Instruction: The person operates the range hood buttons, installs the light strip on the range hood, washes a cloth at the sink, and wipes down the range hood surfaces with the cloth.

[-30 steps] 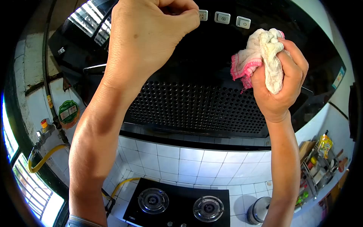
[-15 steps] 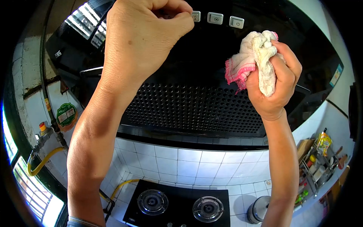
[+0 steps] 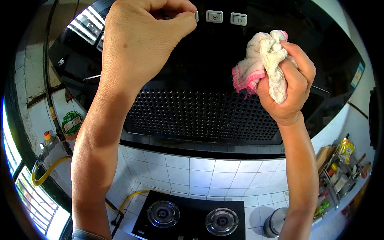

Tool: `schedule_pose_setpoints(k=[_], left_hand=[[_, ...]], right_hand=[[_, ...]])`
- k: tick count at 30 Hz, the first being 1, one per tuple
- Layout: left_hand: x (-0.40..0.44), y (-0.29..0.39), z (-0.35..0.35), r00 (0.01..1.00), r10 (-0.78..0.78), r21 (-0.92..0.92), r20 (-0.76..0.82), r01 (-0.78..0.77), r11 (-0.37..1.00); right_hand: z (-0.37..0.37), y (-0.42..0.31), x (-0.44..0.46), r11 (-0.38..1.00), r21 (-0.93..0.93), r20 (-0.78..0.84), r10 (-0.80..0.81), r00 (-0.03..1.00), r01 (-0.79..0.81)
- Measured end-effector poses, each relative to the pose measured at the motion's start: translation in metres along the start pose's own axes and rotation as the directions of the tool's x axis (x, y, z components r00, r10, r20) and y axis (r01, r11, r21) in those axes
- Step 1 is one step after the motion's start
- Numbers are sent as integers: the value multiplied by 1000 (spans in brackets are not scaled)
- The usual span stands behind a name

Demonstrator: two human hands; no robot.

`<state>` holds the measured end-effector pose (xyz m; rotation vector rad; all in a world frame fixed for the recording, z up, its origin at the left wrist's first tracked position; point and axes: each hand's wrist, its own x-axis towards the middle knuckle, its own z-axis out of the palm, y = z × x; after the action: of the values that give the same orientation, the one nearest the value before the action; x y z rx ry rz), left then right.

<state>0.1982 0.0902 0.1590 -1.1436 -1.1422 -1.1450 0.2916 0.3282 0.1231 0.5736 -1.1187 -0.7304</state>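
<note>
My left hand [image 3: 138, 46] is raised to the front of a black range hood [image 3: 200, 60], thumb and fingers pinched together beside a row of silver push buttons [image 3: 214, 16]. Its fingertips partly cover the leftmost visible button; whatever lies between them is hidden. Over on the right, my right hand [image 3: 294, 82] is closed around a crumpled white cloth [image 3: 260, 50] with pink edging. That cloth is bunched up in front of the hood's glossy panel, to the right of and below the buttons.
Below the hood's perforated panel [image 3: 200, 114] is a white tiled wall [image 3: 200, 172] and a black two-burner gas stove [image 3: 192, 206]. A metal pot [image 3: 276, 222] stands right of it. A yellow hose [image 3: 50, 170] hangs at left; a cluttered utensil rack [image 3: 338, 182] is at right.
The buttons and both hands appear slightly farther left in the view, and the stove slightly lower right. The left fingers stay pinched; the right hand keeps the cloth.
</note>
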Motion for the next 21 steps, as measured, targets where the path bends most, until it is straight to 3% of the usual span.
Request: schedule_pose_setpoints(k=[2,4,8,10,11,13,15,17,18,20,21], left_hand=[[3,-3,-5,1000,1,26,14,-1,1000],[9,-10,-12,985,-129,-156,111,146,977],[5,-2,-5,980,-179,-126,86,189,974],[-2,16,7,994,105,-15,-35,-105,994],[-2,21,14,994,105,-11,-34,-105,994],[0,27,24,973,217,55,-82,-213,976],[4,34,22,979,201,113,-41,-195,974],[12,30,20,996,-40,-120,85,50,992],[10,32,21,996,-40,-114,84,50,992],[3,37,24,989,145,-26,17,-144,989],[3,36,24,990,143,-17,17,-143,990]], right_hand=[[0,1,1,1000,13,-4,-9,1000,9],[-1,0,3,1000,8,-3,-6,1000,6],[0,-2,4,1000,15,-22,1,1000,-1],[13,4,1,999,35,-105,-7,994,11],[16,6,-1,998,52,-186,-12,982,22],[11,3,0,1000,26,-143,-13,990,17],[8,3,0,1000,-1,-100,-11,995,11],[8,4,0,1000,4,-100,-21,995,22],[11,5,0,999,18,-125,-26,992,28],[11,6,0,999,36,-136,-23,990,28],[11,6,0,998,50,-143,-23,989,30]])
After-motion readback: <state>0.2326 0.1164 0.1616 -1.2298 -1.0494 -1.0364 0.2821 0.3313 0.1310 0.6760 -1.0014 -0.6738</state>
